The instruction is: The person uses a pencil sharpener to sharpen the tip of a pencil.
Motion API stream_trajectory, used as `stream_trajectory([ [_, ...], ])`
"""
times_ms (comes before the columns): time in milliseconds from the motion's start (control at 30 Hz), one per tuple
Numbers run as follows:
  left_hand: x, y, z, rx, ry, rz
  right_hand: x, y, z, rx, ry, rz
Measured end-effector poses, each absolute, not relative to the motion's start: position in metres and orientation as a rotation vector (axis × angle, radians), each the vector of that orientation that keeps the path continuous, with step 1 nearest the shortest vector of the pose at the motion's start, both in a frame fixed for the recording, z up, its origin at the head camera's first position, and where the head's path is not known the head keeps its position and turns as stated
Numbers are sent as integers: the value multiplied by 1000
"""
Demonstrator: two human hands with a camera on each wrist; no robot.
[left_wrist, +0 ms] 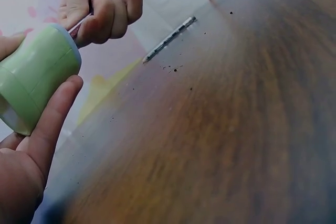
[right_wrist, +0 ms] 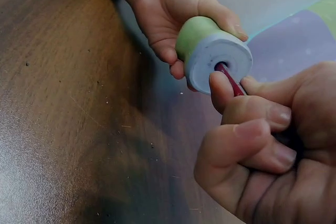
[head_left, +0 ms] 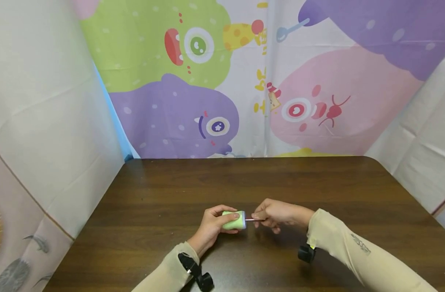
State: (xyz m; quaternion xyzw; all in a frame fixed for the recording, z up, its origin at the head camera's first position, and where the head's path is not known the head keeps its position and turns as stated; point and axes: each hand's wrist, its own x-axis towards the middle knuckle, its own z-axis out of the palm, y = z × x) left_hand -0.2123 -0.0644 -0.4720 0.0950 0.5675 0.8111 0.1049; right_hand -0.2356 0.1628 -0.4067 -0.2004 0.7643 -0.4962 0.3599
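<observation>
A small light-green pencil sharpener [head_left: 240, 223] with a pale blue-grey end lies sideways in my left hand [head_left: 210, 224], thumb on its near side and fingers around it. The hole in the pale end [right_wrist: 202, 69] faces my right hand [head_left: 278, 211]. A thin dark-red pencil [right_wrist: 227, 77] has its front part inside that hole. My right thumb and forefinger pinch the pencil just outside the sharpener, the other fingers curled beneath. In the left wrist view the green body [left_wrist: 42, 64] is tilted, with the pencil's tip hidden inside it.
Both hands are above a dark brown wooden table [head_left: 164, 182]. A cartoon-printed curtain [head_left: 251, 121] hangs behind its far edge, and pale cloth walls [head_left: 61, 101] stand on either side. Black wrist cameras [head_left: 306, 253] are strapped to both sleeves.
</observation>
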Motion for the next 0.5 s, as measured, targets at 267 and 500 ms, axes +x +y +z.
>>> stream_trajectory([
  [267,-210,-62,-472,303,1649,2377,-233,168,-403,-542,1899,-1251],
  [500,-208,-61,-471,315,1641,2377,-232,171,-397,-529,1817,-1247],
])
